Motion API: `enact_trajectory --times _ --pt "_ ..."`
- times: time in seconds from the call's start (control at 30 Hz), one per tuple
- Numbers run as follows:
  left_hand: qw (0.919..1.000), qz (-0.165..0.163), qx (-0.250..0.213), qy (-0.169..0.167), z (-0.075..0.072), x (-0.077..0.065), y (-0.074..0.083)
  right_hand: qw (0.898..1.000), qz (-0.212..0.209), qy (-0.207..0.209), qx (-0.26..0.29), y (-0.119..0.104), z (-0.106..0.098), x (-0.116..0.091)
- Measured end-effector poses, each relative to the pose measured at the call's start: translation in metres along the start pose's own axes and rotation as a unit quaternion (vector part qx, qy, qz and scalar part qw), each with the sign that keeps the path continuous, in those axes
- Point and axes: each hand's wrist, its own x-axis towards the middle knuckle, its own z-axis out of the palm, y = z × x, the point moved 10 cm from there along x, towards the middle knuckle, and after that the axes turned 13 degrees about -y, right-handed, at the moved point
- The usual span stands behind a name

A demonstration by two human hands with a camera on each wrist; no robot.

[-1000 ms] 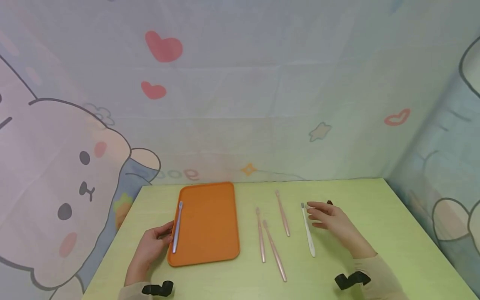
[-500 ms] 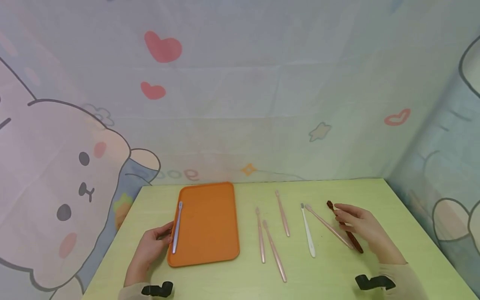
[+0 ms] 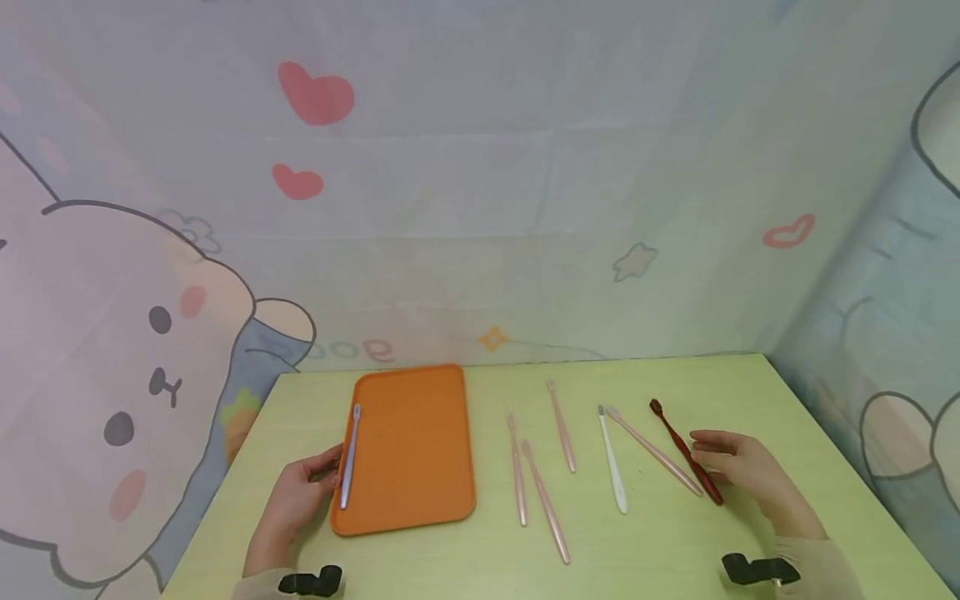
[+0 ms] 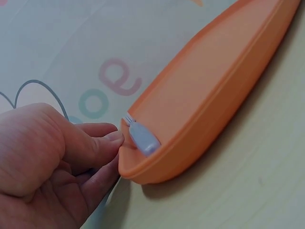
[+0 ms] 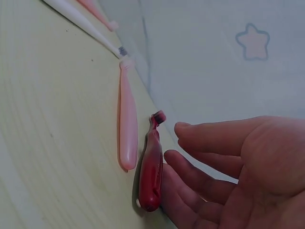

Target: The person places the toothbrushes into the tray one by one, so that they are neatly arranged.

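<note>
My left hand [image 3: 300, 492] pinches the left rim of an orange tray [image 3: 412, 450] between thumb and fingers. Along that same side inside the tray lies a pale purple toothbrush [image 3: 351, 457], its handle end [image 4: 144, 139] showing in the left wrist view. At the right, my right hand [image 3: 746, 471] has its fingers loosely extended, holding nothing, close beside a dark red toothbrush [image 3: 686, 452] on the table. Just left of that brush rest a pink toothbrush [image 5: 127, 119] and a white toothbrush [image 3: 612, 458].
Between tray and white brush, three more pink toothbrushes lie apart: a far one [image 3: 561, 427], a left one [image 3: 517, 471] and a near one [image 3: 546, 502]. The light yellow-green table [image 3: 645, 562] ends at the back against a printed cloth [image 3: 480, 167].
My right hand has moved right from beside the white toothbrush, past the pink and dark red ones, uncovering both. My left hand stays on the tray. The head view has shifted slightly.
</note>
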Motion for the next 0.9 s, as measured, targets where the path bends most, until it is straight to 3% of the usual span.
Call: enact_trajectory --times 0.67,0.9 --pt "1.0000 0.003 -0.006 0.002 -0.0008 0.0005 -0.0004 0.994 0.024 0.030 -0.105 -0.0046 -0.0015 0.0044" --pt "1.0000 0.001 -0.006 0.003 -0.0001 0.0009 0.0014 0.993 0.029 0.036 -0.109 -0.0049 0.0003 0.0036"
